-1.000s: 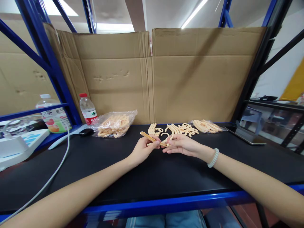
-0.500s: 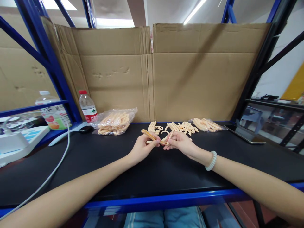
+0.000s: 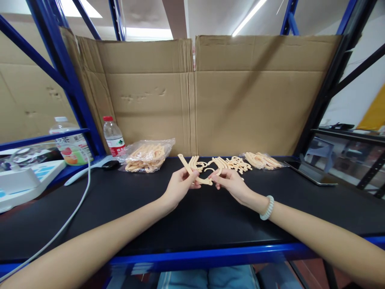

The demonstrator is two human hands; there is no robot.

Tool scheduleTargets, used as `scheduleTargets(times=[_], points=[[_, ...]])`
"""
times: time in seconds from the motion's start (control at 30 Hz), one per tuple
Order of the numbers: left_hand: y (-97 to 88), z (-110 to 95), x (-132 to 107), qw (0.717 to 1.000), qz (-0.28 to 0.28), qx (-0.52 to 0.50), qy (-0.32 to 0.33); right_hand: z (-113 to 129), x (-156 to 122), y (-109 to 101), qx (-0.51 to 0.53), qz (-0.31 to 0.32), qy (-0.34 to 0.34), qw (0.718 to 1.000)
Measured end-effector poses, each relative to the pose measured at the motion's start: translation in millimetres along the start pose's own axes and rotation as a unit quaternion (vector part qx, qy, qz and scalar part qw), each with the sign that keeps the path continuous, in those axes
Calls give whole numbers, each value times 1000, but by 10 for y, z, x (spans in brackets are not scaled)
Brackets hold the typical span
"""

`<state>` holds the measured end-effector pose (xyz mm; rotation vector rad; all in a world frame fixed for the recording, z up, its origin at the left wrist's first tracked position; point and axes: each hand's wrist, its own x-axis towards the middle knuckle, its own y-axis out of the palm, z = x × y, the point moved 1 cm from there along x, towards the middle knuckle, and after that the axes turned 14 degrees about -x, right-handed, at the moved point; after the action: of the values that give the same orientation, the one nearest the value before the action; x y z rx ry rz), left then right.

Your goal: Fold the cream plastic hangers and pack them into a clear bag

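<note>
My left hand [image 3: 179, 185] pinches a small peach plastic hanger piece [image 3: 188, 167] that sticks up to the left. My right hand [image 3: 230, 182] pinches the other end, where a curved hook part [image 3: 210, 171] shows between the fingers. Both hands meet just above the black shelf top [image 3: 192, 216]. Right behind them lies a loose pile of the same peach hanger parts [image 3: 222, 163]. A pale bead bracelet [image 3: 267, 207] is on my right wrist.
A clear bag of peach parts [image 3: 146, 155] lies at back left, another bag [image 3: 261, 159] at back right. A water bottle [image 3: 113, 136] and a black mouse [image 3: 110, 164] stand left, with a white cable [image 3: 76, 206]. A tablet [image 3: 309, 171] lies right. Cardboard [image 3: 240, 96] walls the back.
Both hands have lifted slightly and the hanger piece in my left hand now tilts more steeply upward. My right hand's fingers have curled in closer to the joint.
</note>
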<state>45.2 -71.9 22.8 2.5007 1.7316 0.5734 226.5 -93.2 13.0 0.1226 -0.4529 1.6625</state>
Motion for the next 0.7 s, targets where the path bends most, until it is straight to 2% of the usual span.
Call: scheduleTargets(times=[0.13,0.33,0.4,0.5,0.57,0.63,0.7], points=[[35,0,-28,999,13,25,-23,-23,-4,17,36,30,26,999],[94,16,-98,991,89,32,-94,36,-24,32,67,54,26,996],[89,12,-96,991,79,17,-104,54,-2,4,92,59,16,994],[79,-6,-80,991,43,-32,-121,26,94,-139,95,18,-15,995],[80,-17,-73,989,24,-54,-136,-36,188,-294,26,-27,-44,998],[84,-20,-69,988,12,-60,-142,-113,285,-456,-125,-67,-93,986],[84,-14,-66,988,9,-58,-141,-182,368,-572,-313,-73,-168,932]])
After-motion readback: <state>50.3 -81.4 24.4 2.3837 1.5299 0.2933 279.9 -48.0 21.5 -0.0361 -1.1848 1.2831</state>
